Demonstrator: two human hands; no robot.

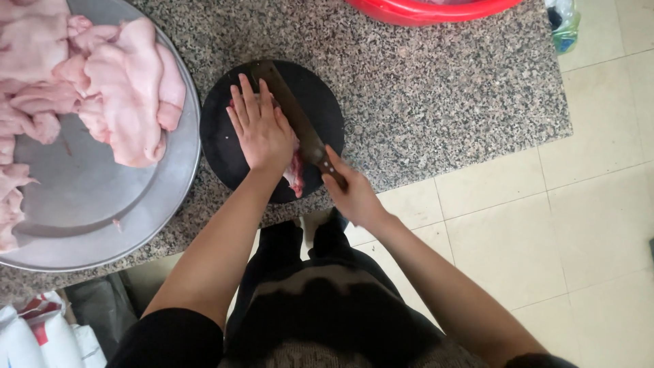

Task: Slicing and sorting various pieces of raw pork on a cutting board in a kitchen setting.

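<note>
The left hand [261,129] lies flat, fingers spread, pressing a piece of raw meat [294,170] onto the round black board [221,140] at the counter [436,95] edge. The right hand [354,197] is wrapped around the handle of a cleaver [289,112], whose blade lies just beside the left fingers. Left of the board, a metal tray [102,197] holds pale raw meat pieces [129,88]; a red basin [429,10] sits at the counter's far edge.

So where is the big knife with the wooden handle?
The long dark-bladed knife lies across the round black cutting board, gripped by the right hand, beside the left hand.
</note>
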